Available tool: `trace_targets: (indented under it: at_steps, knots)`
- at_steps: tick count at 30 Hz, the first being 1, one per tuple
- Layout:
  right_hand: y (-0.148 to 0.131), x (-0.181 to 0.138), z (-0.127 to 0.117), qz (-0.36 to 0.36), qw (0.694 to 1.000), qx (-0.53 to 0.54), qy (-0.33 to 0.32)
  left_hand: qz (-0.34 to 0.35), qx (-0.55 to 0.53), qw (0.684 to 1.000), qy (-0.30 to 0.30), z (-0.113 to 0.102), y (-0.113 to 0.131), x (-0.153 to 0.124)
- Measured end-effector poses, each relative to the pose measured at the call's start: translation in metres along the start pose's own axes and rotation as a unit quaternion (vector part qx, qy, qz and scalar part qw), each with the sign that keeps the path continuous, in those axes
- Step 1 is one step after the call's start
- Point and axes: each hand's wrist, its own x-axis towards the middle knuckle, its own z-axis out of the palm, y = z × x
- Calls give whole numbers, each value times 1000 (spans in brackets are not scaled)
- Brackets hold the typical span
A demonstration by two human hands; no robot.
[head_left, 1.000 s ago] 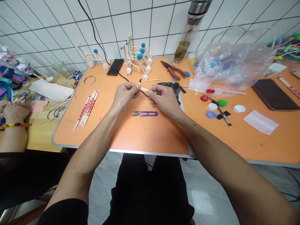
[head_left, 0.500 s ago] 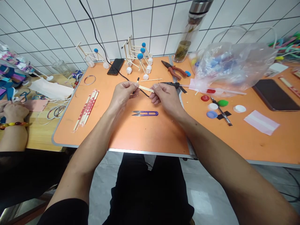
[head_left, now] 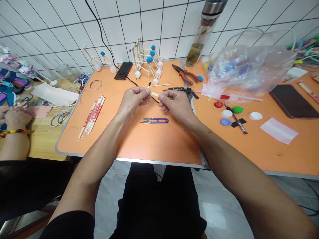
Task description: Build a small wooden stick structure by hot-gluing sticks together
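Observation:
Between my two hands are thin wooden sticks (head_left: 155,94), pale like chopsticks, with a black-tipped end poking up by the left thumb. My left hand (head_left: 136,99) is closed in a pinch on their left end. My right hand (head_left: 174,102) pinches the right end with thumb and fingers. How the sticks join is hidden by the fingers. Below the hands lie purple thread snips (head_left: 155,120). Behind them stand stick frames (head_left: 147,61) with blue and white bottle caps, and a loose stick (head_left: 161,85) lies flat. Just behind my right hand is a black glue gun-like tool (head_left: 179,89).
Wrapped chopsticks (head_left: 92,116) lie left on the orange table (head_left: 159,146). Pliers (head_left: 188,74), a tea bottle (head_left: 198,43), a plastic bag (head_left: 246,69), bottle caps (head_left: 226,121), a pen (head_left: 236,118) and phones (head_left: 294,100) are around. A co-worker's hand (head_left: 18,117) is at far left.
My hands have come slightly closer together, so less of the sticks shows between them. The black-tipped end has shifted a little to the right. Other things stay in place.

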Motion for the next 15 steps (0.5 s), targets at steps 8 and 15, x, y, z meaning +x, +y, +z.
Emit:
trace_targets:
  at_steps: [8, 15]
  knots:
    - [-1, -1, 1, -4, 1000, 2, 0, 8, -19, 1000, 2, 0, -4, 2]
    - [2, 0, 1, 2, 1000, -6, 3, -7, -18, 1000, 17, 4, -3, 1]
